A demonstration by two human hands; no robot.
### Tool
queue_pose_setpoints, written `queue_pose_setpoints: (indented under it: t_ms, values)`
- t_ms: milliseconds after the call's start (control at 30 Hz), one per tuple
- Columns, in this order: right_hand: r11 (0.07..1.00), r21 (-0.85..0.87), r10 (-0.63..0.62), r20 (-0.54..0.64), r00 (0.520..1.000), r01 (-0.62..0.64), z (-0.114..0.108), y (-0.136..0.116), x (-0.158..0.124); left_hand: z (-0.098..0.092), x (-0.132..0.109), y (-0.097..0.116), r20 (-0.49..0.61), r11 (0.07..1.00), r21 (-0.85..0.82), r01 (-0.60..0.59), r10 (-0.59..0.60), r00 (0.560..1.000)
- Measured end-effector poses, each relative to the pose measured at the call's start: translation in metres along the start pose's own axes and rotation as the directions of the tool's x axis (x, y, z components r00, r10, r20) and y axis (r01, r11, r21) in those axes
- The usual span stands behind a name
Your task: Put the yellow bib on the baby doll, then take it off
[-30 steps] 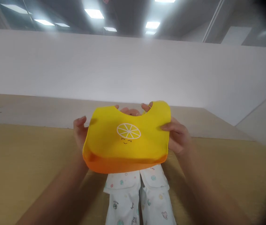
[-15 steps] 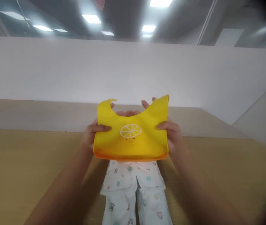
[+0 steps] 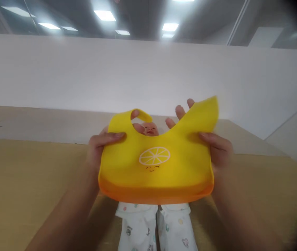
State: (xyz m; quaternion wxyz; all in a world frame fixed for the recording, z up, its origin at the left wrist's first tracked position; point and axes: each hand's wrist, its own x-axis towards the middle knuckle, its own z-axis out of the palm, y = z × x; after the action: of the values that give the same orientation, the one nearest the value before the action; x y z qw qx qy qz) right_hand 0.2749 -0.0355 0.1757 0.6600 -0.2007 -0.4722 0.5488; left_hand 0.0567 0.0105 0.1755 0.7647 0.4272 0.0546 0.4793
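A yellow baby bib (image 3: 153,157) with an orange bottom pocket and a printed citrus slice is stretched between my hands. My left hand (image 3: 105,143) grips its left side, thumb in front and fingers behind. On the opposite side my right hand (image 3: 216,144) pinches the bib the same way, with several fingertips showing above the neckline. Behind the bib lies a baby doll (image 3: 150,128); its head shows through the neck opening. White printed pants (image 3: 138,230) cover the doll's legs below the bib, which hides its torso.
The doll lies on a wooden table (image 3: 33,184). A pale grey strip (image 3: 46,125) runs along the far side of the tabletop, before a white partition (image 3: 111,73). Ceiling lights show above the partition.
The bib has come closer to me and its right side is raised and spread outward. More of the doll's head now shows through the neck opening. My view has shifted slightly.
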Motion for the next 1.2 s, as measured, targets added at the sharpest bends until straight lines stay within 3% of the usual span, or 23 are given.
queue_pose_setpoints:
  t_ms: [133,267,400,600,800,1000,1200]
  values:
    - [0.999,0.002,0.037,-0.069,0.997,-0.037,-0.021,0.017,0.013,-0.023,0.017,-0.01,-0.086,0.99,0.109,0.086,-0.076,0.993]
    - [0.999,0.02,0.036,-0.114,0.993,-0.034,-0.033,0.034,0.022,-0.044,0.027,-0.021,-0.221,0.955,0.276,0.105,-0.043,0.974]
    - [0.998,-0.049,0.031,-0.128,0.991,-0.038,-0.042,0.044,0.028,-0.062,0.029,-0.026,-0.344,0.859,0.488,0.154,0.026,0.939]
    - [0.976,-0.214,0.001,-0.166,0.986,-0.037,-0.06,0.053,0.037,-0.081,0.032,-0.03,-0.27,0.759,0.634,0.153,0.032,0.962]
    - [0.98,-0.172,0.051,-0.269,0.962,-0.1,-0.08,0.068,0.04,-0.093,0.033,-0.036,-0.271,0.764,0.625,0.162,0.018,0.962]
    - [0.978,-0.153,0.101,-0.232,0.967,-0.139,-0.094,0.079,0.043,-0.108,0.034,-0.045,-0.366,0.795,0.558,0.238,-0.022,0.93]
    - [0.977,-0.196,0.042,-0.232,0.972,-0.089,-0.093,0.081,0.046,-0.111,0.035,-0.049,-0.384,0.812,0.524,0.256,-0.042,0.922]
